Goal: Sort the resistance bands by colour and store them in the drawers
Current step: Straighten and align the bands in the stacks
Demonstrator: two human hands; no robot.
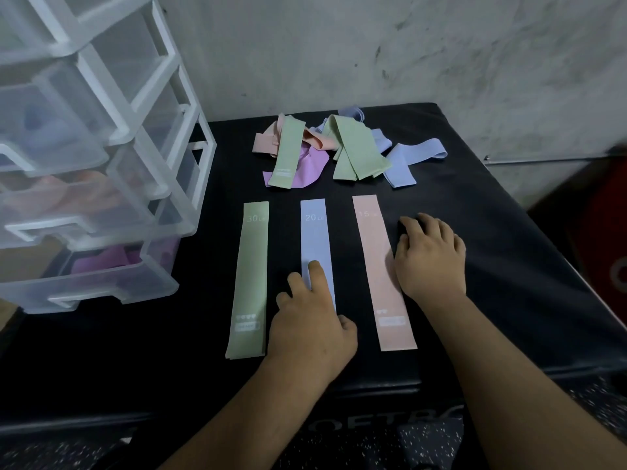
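Three bands lie flat side by side on the black padded box (509, 252): a green band (250, 276) marked 30, a blue band (315, 239) marked 20 and a pink band (378, 262) marked 15. My left hand (310, 320) rests on the lower part of the blue band, fingers spread and pressing it down. Just right of the pink band, my right hand (429, 257) lies flat on the box and touches the band's edge. Behind them sits a tangled pile of bands (336, 147) in green, pink, purple and blue.
A clear plastic drawer tower (112, 184) stands at the left, its drawers partly pulled out; the bottom drawer (112, 283) holds purple bands, the one above something pink. A grey wall is behind. Speckled floor lies in front of the box.
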